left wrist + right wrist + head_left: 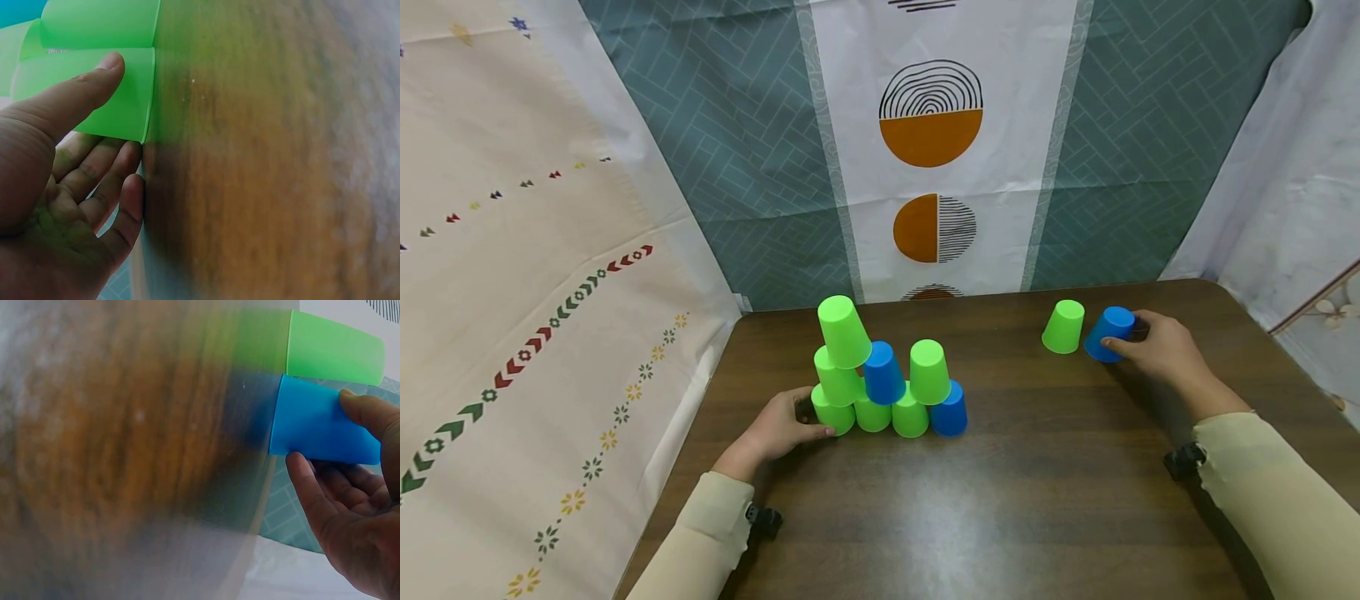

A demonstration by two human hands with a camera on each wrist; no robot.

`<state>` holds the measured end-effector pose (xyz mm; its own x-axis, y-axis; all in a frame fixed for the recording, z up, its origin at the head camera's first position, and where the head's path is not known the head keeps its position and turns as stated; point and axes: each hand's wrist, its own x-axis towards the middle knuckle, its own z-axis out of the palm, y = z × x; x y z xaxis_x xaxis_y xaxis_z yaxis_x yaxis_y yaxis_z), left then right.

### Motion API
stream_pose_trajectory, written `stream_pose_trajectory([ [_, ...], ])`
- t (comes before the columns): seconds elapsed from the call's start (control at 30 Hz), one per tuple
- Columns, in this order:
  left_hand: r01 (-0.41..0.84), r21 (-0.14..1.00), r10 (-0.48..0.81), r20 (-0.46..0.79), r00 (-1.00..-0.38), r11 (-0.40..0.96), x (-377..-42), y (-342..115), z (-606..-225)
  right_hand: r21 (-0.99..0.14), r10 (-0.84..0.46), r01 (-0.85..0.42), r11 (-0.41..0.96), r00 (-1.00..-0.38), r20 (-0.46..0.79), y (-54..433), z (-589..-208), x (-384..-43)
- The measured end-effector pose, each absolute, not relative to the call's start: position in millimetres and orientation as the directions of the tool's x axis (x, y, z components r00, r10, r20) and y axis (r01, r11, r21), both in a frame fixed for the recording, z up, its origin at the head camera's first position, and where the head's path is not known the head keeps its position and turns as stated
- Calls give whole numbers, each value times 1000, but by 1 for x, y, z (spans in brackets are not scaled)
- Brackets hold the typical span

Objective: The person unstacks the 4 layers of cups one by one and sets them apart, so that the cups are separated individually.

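Upside-down plastic cups stand stacked in a pyramid on the left of the table. Its bottom row has three green cups and a blue cup (949,410) at the right end. Above them are a green cup (837,379), a blue cup (883,373) and another green cup (929,372); one more green cup (844,331) tops the left side. My left hand (782,427) holds the bottom-left green cup (94,94), thumb in front, fingers behind. At the far right, my right hand (1165,354) grips a separate blue cup (319,425) between thumb and fingers.
A lone green cup (1063,327) stands just left of the blue cup in my right hand. Brown wooden table (1037,483) lies under everything. Patterned cloth (760,150) hangs along its back edge, and pale embroidered cloth (550,292) hangs on the left.
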<state>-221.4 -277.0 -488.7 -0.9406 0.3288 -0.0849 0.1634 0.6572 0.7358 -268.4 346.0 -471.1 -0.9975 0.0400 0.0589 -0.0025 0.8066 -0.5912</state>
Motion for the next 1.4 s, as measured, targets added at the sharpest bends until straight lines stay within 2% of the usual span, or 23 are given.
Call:
stream_pose_trajectory([
  [0.6,154,727,318,-92,-944,669,-221,-277,-488,-595,37,10,804,-999,33,346,-468,-268],
  [0.77,160,734,324,-86,-942,660,-221,-276,-488,-650,45,21,759,-999,20,348,-456,-266],
  [0.9,168,732,328,-80,-941,660,-222,-276,-488,-706,69,7,708,-996,59,343,-437,-262],
  [1.03,165,733,324,-80,-943,660,-221,-277,-489,-766,100,-33,643,-987,126,321,-411,-253],
  [1.13,164,739,325,-78,-942,654,-221,-278,-490,-790,75,-96,606,-981,177,294,-389,-246],
  [1.27,167,746,329,-74,-941,645,-222,-279,-490,-804,-27,-221,552,-968,248,249,-367,-239],
  [1.4,167,744,330,-76,-941,647,-223,-278,-490,-840,-160,-333,428,-943,292,203,-353,-235],
])
